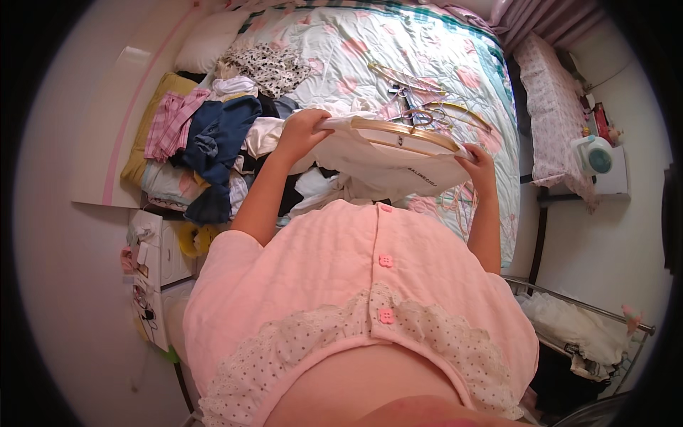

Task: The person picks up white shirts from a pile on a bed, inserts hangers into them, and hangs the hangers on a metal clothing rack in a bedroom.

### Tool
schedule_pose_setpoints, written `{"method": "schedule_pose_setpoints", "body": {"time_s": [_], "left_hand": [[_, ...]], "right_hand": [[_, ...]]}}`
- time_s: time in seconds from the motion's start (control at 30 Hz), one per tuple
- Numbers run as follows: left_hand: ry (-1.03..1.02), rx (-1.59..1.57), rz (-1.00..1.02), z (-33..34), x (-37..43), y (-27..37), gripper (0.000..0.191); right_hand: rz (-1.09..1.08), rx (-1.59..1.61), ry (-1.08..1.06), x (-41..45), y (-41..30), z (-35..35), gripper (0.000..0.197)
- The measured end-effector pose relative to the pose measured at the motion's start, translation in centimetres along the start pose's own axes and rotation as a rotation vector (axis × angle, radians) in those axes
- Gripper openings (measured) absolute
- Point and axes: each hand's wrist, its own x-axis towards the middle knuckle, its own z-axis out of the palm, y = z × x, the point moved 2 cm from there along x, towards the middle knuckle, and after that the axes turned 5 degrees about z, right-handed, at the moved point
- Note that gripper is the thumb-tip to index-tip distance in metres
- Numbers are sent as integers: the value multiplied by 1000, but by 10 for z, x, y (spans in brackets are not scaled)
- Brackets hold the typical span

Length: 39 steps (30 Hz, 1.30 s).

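A white T-shirt point(384, 165) with dark lettering hangs stretched between my two hands. Inside its neck opening is a gold-coloured clothes hanger point(405, 131), its hook pointing away from me. My left hand point(304, 133) grips the shirt at the left shoulder, by the hanger's left end. My right hand point(476, 163) pinches the cloth at the right shoulder, beside the hanger's right end. Beyond the shirt, several loose hangers point(459, 109) lie on the flowered bed sheet point(341, 42). Left of it is a heap of clothes with a dark blue garment point(216, 139) and a pink checked one point(173, 120).
A black-and-white patterned garment point(272, 66) and a white pillow point(205, 42) lie at the bed's far left. On the right, a small fan point(595, 156) stands near a cloth-covered surface point(549, 107). A metal rack point(576, 307) with clothes is at the lower right, a white cabinet point(176, 251) at the left.
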Motion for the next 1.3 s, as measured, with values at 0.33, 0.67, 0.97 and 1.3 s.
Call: {"method": "schedule_pose_setpoints", "body": {"time_s": [0.33, 0.67, 0.97, 1.3], "left_hand": [[-10, -153, 60, 6, 4, -4, 26], [-138, -210, 142, 31, -7, -26, 24], [-207, -319, 230, 57, 0, 12, 22], [-242, -367, 395, 108, -16, 123, 24]], "right_hand": [[59, 54, 90, -30, 20, -2, 25], [181, 35, 178, -93, 13, 32, 26], [286, 121, 333, -164, 14, 24, 26], [337, 89, 560, -305, 24, -26, 27]]}}
